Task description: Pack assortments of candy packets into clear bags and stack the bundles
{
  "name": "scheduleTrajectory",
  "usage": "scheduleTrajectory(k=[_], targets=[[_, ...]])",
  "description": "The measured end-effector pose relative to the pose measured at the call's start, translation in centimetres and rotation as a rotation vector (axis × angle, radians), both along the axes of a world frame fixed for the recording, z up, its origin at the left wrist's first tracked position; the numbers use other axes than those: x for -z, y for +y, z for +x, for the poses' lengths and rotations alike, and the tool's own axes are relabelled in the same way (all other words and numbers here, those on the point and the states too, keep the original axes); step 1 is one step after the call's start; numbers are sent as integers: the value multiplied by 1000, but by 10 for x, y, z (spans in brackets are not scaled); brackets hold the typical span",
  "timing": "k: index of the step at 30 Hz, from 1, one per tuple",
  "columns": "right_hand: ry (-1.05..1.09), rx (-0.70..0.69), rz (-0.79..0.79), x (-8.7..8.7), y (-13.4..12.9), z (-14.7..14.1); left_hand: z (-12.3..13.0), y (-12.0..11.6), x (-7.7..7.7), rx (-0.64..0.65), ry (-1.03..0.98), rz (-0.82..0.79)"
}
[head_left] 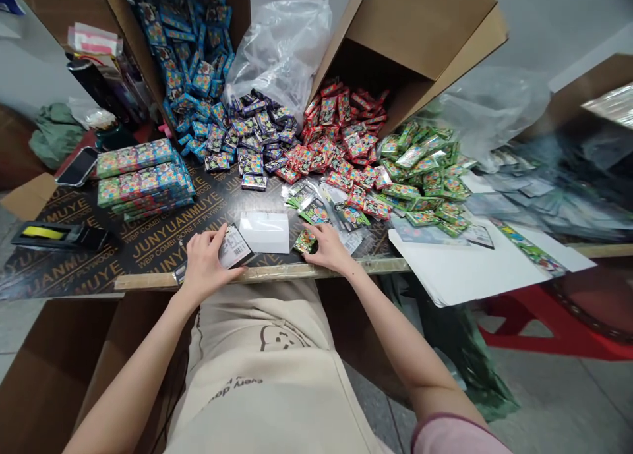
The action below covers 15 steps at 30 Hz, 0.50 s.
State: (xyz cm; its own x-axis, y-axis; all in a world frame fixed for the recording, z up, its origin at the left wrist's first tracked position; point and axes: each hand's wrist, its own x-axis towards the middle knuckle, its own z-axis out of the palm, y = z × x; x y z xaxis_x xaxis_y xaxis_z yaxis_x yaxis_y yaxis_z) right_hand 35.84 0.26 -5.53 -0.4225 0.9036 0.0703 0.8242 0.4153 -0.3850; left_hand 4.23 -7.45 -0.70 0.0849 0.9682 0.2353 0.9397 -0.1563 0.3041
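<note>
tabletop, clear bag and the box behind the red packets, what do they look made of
The tabletop looks like plywood with a dark glossy film face; it shines and carries printed "WBP COMBI CORE" lettering. The clear bag seems thin soft plastic film, crinkled and see-through. The box looks like corrugated cardboard, matte brown, though its fluting is hard to see.

**Our black-and-gold tabletop (pixel 148 256) under heaps of four foil colours**

We see glossy blue foil packets (pixel 190 65), dark purple foil packets (pixel 257 128), red foil packets (pixel 336 134) and green foil packets (pixel 420 170) beyond the repeating gold lettering on the black plywood. Near the front edge lie a white rectangular barcode label (pixel 235 246), striped black, and a small green foil packet (pixel 305 241). Our beige cloth apron (pixel 277 335) bears a brown cartoon outline; our sleeve (pixel 450 437) is pink.
</note>
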Motion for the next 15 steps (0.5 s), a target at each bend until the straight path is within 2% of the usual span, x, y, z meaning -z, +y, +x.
scheduleTrajectory(k=[4,8,10,12,15], targets=[[126,284,-13,-6,-1,0,1,1,0,-3,11,6],[46,280,-150,-19,-4,0,0,1,1,-1,29,12],[72,199,-82,-23,-4,3,0,0,1,-1,31,9],[93,35,-7,-23,-2,7,-1,-1,0,-4,29,0],[41,-237,-80,-16,7,11,1,-1,-1,-3,30,-18]])
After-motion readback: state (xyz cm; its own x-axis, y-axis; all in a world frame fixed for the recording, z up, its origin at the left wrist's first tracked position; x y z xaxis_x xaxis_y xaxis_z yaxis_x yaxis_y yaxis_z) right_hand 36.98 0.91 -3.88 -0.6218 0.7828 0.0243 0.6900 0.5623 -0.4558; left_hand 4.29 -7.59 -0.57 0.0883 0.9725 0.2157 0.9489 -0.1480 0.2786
